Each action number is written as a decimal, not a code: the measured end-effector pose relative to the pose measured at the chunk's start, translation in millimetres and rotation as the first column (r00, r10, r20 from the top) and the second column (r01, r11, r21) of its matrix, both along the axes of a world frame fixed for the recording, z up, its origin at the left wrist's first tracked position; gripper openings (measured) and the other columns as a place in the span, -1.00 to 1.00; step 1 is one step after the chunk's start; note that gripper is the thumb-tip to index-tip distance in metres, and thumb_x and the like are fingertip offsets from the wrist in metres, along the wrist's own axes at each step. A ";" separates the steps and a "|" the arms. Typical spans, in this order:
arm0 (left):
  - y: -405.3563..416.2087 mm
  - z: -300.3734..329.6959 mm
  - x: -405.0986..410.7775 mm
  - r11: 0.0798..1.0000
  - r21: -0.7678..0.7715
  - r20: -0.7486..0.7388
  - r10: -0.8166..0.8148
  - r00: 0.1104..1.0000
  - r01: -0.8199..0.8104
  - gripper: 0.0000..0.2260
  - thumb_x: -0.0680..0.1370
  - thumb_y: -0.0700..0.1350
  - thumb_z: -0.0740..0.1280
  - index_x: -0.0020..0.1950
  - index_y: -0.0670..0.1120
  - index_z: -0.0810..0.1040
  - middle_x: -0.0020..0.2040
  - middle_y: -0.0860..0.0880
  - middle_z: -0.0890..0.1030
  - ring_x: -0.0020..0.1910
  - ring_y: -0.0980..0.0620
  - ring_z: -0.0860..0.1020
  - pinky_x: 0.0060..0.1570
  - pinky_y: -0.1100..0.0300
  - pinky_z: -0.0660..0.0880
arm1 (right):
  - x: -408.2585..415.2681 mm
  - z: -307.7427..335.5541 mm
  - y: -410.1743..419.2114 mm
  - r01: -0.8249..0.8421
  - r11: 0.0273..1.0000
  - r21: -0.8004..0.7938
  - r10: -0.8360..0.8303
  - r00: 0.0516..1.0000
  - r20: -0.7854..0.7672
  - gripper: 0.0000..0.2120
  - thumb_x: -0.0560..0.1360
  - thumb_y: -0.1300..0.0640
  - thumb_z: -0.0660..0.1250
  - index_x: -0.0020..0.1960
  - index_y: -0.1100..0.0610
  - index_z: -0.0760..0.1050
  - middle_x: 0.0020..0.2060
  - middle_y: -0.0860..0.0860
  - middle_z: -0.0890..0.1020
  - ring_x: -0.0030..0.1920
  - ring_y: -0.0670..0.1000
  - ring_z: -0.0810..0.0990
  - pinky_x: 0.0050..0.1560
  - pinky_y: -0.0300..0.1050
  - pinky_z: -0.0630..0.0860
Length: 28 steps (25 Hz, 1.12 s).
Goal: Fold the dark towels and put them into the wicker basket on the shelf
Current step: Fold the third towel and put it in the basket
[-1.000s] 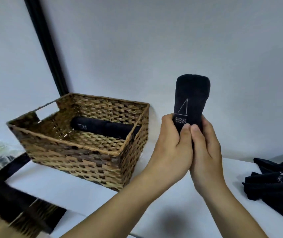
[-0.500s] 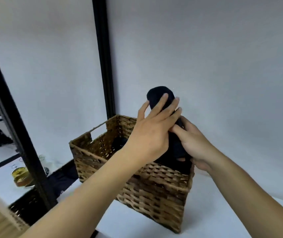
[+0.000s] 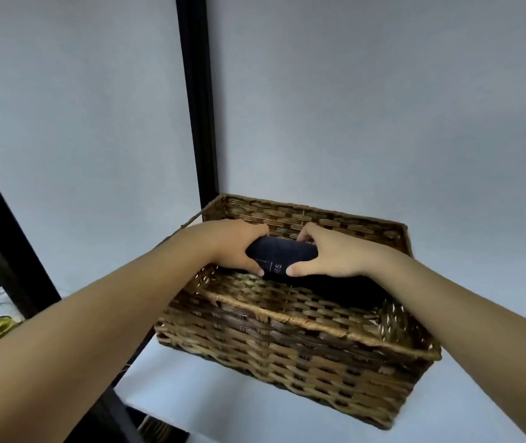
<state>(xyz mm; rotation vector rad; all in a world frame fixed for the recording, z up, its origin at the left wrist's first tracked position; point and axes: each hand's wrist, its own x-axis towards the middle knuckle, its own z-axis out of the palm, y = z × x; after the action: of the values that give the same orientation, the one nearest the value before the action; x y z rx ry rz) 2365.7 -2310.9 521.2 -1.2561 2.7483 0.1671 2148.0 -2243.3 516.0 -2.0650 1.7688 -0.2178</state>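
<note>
The step in hand looks like the placing: a folded dark towel (image 3: 282, 258), rolled into a short bundle, is held over the inside of the wicker basket (image 3: 290, 324), which stands on the white shelf (image 3: 223, 407). The left hand (image 3: 236, 246) grips the bundle's left end, fingers curled over its far side and thumb under the near side; the right hand (image 3: 325, 255) grips the right end the same way, thumb tip near the pale stitched mark. Both grips are closed round the cloth.

The bundle lies level, its long axis running left to right, roughly along the basket's long walls, and it sits toward the far wall, at about rim height. Something dark lies low in the basket under the right wrist, probably another towel, though it is too shadowed to be sure.

The next move likely calls for lowering the bundle to the basket floor, keeping it level so the roll does not loosen, then letting go at both ends.
</note>
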 end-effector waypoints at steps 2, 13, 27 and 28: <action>-17.2 -7.9 3.1 0.999 0.047 0.026 0.001 1.000 -0.003 -0.53 0.48 0.21 0.46 0.25 0.09 0.36 0.15 0.05 0.56 0.03 0.01 0.53 0.04 0.04 0.51 | 8.0 -9.8 -18.6 0.010 0.996 0.093 -0.004 0.999 -0.055 -0.35 0.38 -0.20 0.53 0.30 0.00 0.28 0.07 -0.04 0.55 0.01 -0.03 0.59 0.08 -0.02 0.58; -59.8 -42.8 5.2 0.948 0.239 0.388 0.107 0.916 -0.212 -0.19 0.54 0.06 0.45 0.58 0.02 -0.05 0.45 -0.17 0.41 0.32 -0.20 0.46 0.29 -0.12 0.47 | 69.1 -67.6 -74.4 0.156 0.882 0.444 0.025 0.926 -0.376 -0.23 0.56 -0.17 0.34 0.56 0.25 0.16 0.35 0.17 0.46 0.10 0.13 0.61 -0.12 -0.04 0.66; -74.3 -59.0 1.2 0.998 0.002 0.471 -0.058 0.880 0.065 -0.38 0.50 0.04 0.50 0.48 -0.05 0.33 0.29 -0.07 0.54 0.21 -0.08 0.54 0.03 0.11 0.49 | 57.1 -75.6 -76.4 -0.185 0.977 0.102 0.197 0.619 -0.760 -0.07 0.39 -0.52 0.25 0.44 0.16 0.23 0.16 0.07 0.60 0.05 0.16 0.63 -0.18 0.02 0.54; -75.3 -59.3 0.9 0.998 -0.002 0.469 -0.054 0.881 0.062 -0.42 0.51 0.04 0.49 0.46 -0.05 0.38 0.27 -0.06 0.56 0.19 -0.07 0.55 0.02 0.12 0.49 | 54.9 -75.0 -77.8 -0.188 0.975 0.115 0.212 0.658 -0.723 -0.09 0.40 -0.50 0.27 0.43 0.18 0.25 0.18 0.08 0.59 0.09 0.16 0.62 -0.14 0.05 0.55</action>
<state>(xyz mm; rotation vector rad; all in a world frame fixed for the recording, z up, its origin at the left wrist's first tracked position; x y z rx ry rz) 2366.6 -2386.1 461.9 -1.0457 2.3629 -0.1507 2203.0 -2321.1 441.0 -2.5001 1.8758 0.8301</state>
